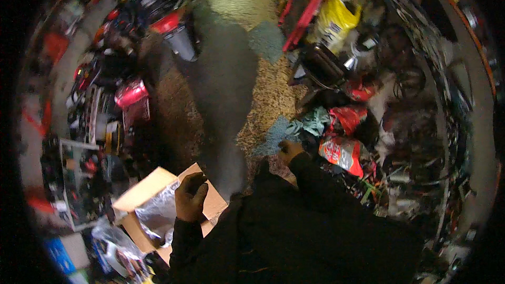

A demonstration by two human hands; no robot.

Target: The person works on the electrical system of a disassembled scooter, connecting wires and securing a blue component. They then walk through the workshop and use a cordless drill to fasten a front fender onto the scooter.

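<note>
Above an open cardboard box (142, 192) at the lower left is my left hand (190, 197). Its fingers are loosely bent, with the thumb apart from them, and nothing shows between them. Clear plastic wrapping (158, 213) lies inside the box; my arm hides part of its near side. My right hand (290, 151) is held out ahead of my dark sleeve, over the patterned floor. Dim and blurred, its fingers look bent, and I see no object in them. Nearest to it are a pale green crumpled cloth or bag (316, 122) and a red and silver packet (342, 153).
A speckled walkway (273, 94) runs ahead between cluttered sides. On the right are a red metal frame (310, 13), a yellow plastic bag (339, 18) and a dark boxy item (322, 66). A grey bin-like container (180, 42) and a pink shiny package (131, 93) are left.
</note>
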